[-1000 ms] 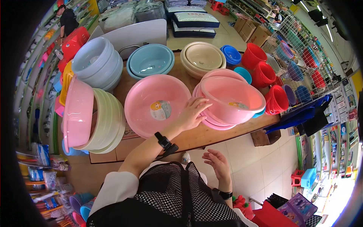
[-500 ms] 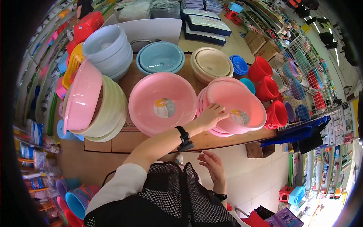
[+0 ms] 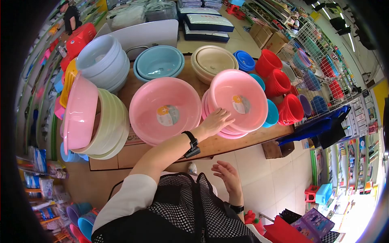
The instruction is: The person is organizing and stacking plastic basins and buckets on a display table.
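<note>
My left hand [image 3: 216, 121] rests on the near left rim of the top pink basin [image 3: 253, 106], its fingers somewhat apart and reaching over the inner wall. That basin leans a little on a stack of pink basins [image 3: 206, 106]. To the left lies another wide pink basin [image 3: 186, 95] with a round label on its bottom. My right hand [image 3: 227, 175] hangs in the air before my body, below the table's front edge, with loosely curled, separated fingers and nothing in them.
Stacked pale green basins [image 3: 115, 125] with a tilted pink one stand at left. Behind are pale blue [image 3: 101, 60], teal [image 3: 160, 60] and cream basins [image 3: 214, 60]. Red buckets [image 3: 291, 109] line the right side of the wooden table [image 3: 182, 152]. A person [image 3: 71, 18] is at the far left.
The top pink basin has come down flatter and sits more squarely over its stack. My left hand has loosened and spread its fingers. The view has shifted slightly, showing more of the person behind.
</note>
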Demonstrator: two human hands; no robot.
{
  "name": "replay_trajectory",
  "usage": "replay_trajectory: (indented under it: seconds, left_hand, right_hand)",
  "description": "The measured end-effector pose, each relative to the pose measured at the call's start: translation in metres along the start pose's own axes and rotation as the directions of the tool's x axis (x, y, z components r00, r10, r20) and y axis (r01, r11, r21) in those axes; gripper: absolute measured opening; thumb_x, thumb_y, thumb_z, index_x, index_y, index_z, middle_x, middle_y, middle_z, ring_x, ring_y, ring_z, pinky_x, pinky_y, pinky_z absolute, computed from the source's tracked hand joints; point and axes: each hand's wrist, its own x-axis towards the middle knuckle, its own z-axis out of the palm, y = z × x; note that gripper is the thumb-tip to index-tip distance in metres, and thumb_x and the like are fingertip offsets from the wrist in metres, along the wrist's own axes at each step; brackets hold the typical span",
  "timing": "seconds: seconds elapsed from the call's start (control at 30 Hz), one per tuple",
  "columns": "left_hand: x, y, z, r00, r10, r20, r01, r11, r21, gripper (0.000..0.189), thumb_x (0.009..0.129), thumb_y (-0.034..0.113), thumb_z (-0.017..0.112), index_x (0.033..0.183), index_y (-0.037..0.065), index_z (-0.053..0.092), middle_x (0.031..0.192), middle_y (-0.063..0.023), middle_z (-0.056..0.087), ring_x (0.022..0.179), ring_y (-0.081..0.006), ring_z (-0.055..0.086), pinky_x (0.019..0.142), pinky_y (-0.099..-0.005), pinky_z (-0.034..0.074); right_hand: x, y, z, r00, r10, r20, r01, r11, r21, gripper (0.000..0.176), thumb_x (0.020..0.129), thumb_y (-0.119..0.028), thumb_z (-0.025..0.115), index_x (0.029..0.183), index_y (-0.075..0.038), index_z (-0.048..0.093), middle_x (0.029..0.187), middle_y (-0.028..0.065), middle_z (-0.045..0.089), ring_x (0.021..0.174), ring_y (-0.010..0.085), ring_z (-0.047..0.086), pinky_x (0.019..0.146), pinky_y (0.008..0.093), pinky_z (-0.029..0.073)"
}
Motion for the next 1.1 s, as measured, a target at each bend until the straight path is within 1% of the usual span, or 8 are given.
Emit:
replay_trajectory:
  seconds: [0.17, 0.27, 0.37, 0.57, 0.67, 0.77, 0.87, 1.1]
  left_hand:
    - [-0.013, 0.013, -0.007, 0.993, -0.081, 0.091, 0.098, 0.974, -0.204, 0.066, 0.080, -0.002, 0.063, 0.145, 0.009, 0.054, 0.148, -0.0165, 0.046, 0.144, -0.0337, 0.036, 0.125, -0.0533, 0.023]
    - [-0.019, 0.007, 0.010, 0.992, -0.068, 0.110, 0.085, 0.984, -0.156, 0.065, 0.080, -0.002, 0.062, 0.145, 0.005, 0.052, 0.147, -0.0158, 0.048, 0.144, -0.0335, 0.038, 0.124, -0.0532, 0.024]
    - [-0.028, -0.002, 0.044, 0.982, -0.096, 0.166, 0.110, 0.991, -0.080, 0.060, 0.082, -0.001, 0.062, 0.141, 0.004, 0.054, 0.141, -0.0146, 0.052, 0.141, -0.0326, 0.041, 0.124, -0.0542, 0.024]
    - [-0.019, -0.011, 0.071, 0.972, -0.078, 0.220, 0.089, 0.995, -0.040, 0.028, 0.088, 0.004, 0.058, 0.116, 0.004, 0.060, 0.118, -0.0124, 0.058, 0.125, -0.0306, 0.052, 0.118, -0.0581, 0.030]
    - [-0.011, -0.008, 0.069, 0.974, -0.054, 0.221, 0.027, 0.992, 0.121, 0.023, 0.089, 0.006, 0.056, 0.112, 0.005, 0.059, 0.113, -0.0114, 0.058, 0.118, -0.0307, 0.055, 0.116, -0.0605, 0.031]
    - [0.004, -0.010, 0.057, 0.995, -0.021, 0.097, 0.008, 0.991, 0.134, 0.023, 0.091, 0.007, 0.054, 0.114, 0.003, 0.058, 0.112, -0.0115, 0.058, 0.115, -0.0321, 0.055, 0.115, -0.0620, 0.030]
    - [0.019, -0.015, 0.052, 0.998, -0.043, 0.055, 0.045, 0.999, -0.028, 0.022, 0.093, 0.007, 0.053, 0.114, 0.002, 0.056, 0.112, -0.0125, 0.056, 0.116, -0.0333, 0.054, 0.115, -0.0624, 0.029]
    - [0.016, -0.008, 0.055, 0.990, -0.101, 0.098, 0.106, 0.993, -0.047, 0.023, 0.093, 0.007, 0.054, 0.116, 0.002, 0.056, 0.109, -0.0130, 0.055, 0.117, -0.0337, 0.053, 0.118, -0.0626, 0.025]
  right_hand:
    - [0.001, 0.014, -0.008, 1.000, 0.015, -0.024, -0.014, 0.999, 0.033, 0.039, 0.101, -0.016, 0.064, 0.134, 0.003, 0.056, 0.119, 0.0160, 0.069, 0.109, 0.0254, 0.068, 0.091, 0.0360, 0.055]
    - [0.001, 0.015, -0.009, 1.000, 0.016, -0.013, -0.016, 0.999, 0.040, 0.039, 0.101, -0.016, 0.064, 0.133, 0.004, 0.056, 0.119, 0.0160, 0.069, 0.109, 0.0253, 0.068, 0.091, 0.0360, 0.055]
    - [0.000, 0.015, -0.006, 1.000, 0.013, -0.009, -0.013, 0.999, 0.042, 0.039, 0.101, -0.016, 0.063, 0.133, 0.004, 0.056, 0.119, 0.0162, 0.069, 0.109, 0.0256, 0.068, 0.091, 0.0363, 0.055]
    - [-0.007, 0.013, -0.015, 0.998, 0.006, -0.064, -0.005, 1.000, 0.021, 0.038, 0.101, -0.015, 0.062, 0.134, 0.004, 0.056, 0.119, 0.0169, 0.068, 0.110, 0.0269, 0.068, 0.092, 0.0371, 0.055]
    - [-0.012, 0.012, -0.020, 0.996, -0.003, -0.087, 0.005, 1.000, 0.027, 0.038, 0.101, -0.015, 0.062, 0.134, 0.004, 0.056, 0.119, 0.0169, 0.068, 0.110, 0.0272, 0.068, 0.092, 0.0373, 0.055]
    - [-0.011, 0.017, -0.027, 0.995, 0.000, -0.097, 0.004, 0.999, 0.043, 0.038, 0.101, -0.015, 0.062, 0.134, 0.004, 0.056, 0.119, 0.0167, 0.068, 0.110, 0.0272, 0.068, 0.092, 0.0376, 0.055]
    - [-0.010, 0.023, -0.028, 0.997, 0.015, -0.082, -0.010, 0.998, 0.059, 0.039, 0.101, -0.016, 0.062, 0.134, 0.004, 0.056, 0.119, 0.0164, 0.068, 0.110, 0.0269, 0.068, 0.092, 0.0377, 0.055]
    - [0.002, 0.022, -0.025, 0.999, 0.011, -0.039, -0.009, 0.999, 0.031, 0.038, 0.102, -0.016, 0.061, 0.134, 0.004, 0.055, 0.120, 0.0180, 0.068, 0.111, 0.0287, 0.068, 0.093, 0.0387, 0.056]
